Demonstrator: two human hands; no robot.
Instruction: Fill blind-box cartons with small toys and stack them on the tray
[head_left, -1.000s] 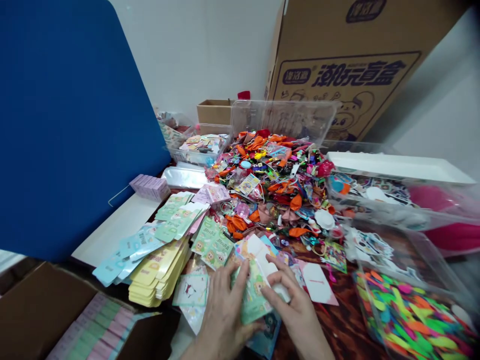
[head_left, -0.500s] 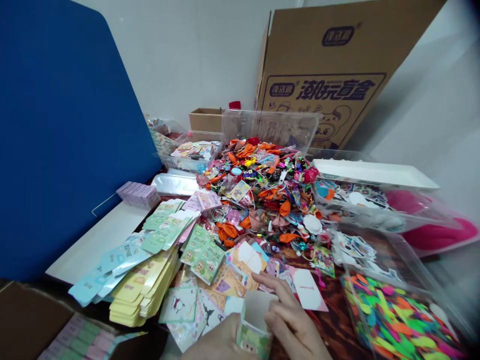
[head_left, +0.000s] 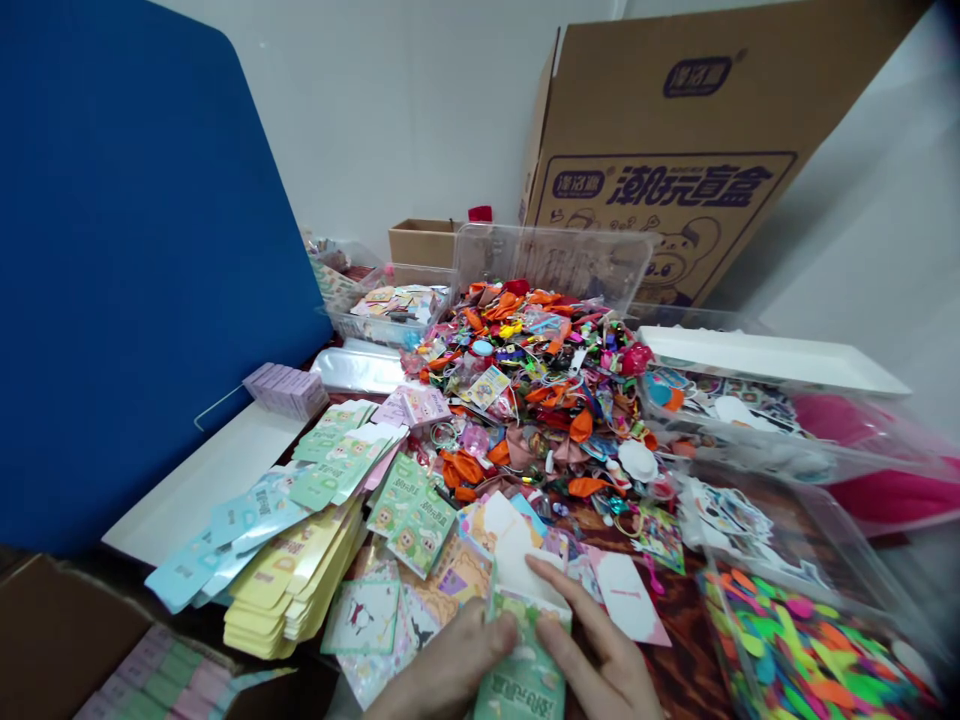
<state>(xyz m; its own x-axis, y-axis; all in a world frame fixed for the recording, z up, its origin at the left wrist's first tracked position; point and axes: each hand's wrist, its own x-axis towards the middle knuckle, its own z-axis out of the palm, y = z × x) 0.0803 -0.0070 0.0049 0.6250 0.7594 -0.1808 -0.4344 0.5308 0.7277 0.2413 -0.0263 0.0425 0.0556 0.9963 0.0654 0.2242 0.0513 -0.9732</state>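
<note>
Between my two hands at the bottom middle is a small green paper box [head_left: 523, 672], its printed front facing me and its white top flap standing up. My left hand [head_left: 454, 655] grips its left side, thumb pressed on the front. On the right side my right hand [head_left: 596, 640] holds it, thumb on the front and index finger at the white flap. Green flat boxes [head_left: 412, 515] and patterned cards [head_left: 363, 612] lie just beyond and to the left. A white card with a pink edge [head_left: 630, 595] rests to the right.
Stacks of yellow flat boxes [head_left: 289, 590] and blue ones [head_left: 217, 535] lie at left. A heap of small toys and balloons [head_left: 532, 370] fills the middle. Clear bins hold bright plastic pieces [head_left: 825, 640] and stickers [head_left: 739, 520]. A big carton [head_left: 660, 120] stands behind; a blue panel [head_left: 142, 280] rises left.
The green box has tipped from showing its open top to showing its printed front, with the flap up. Both my hands now have thumbs on its front. The view has shifted slightly.
</note>
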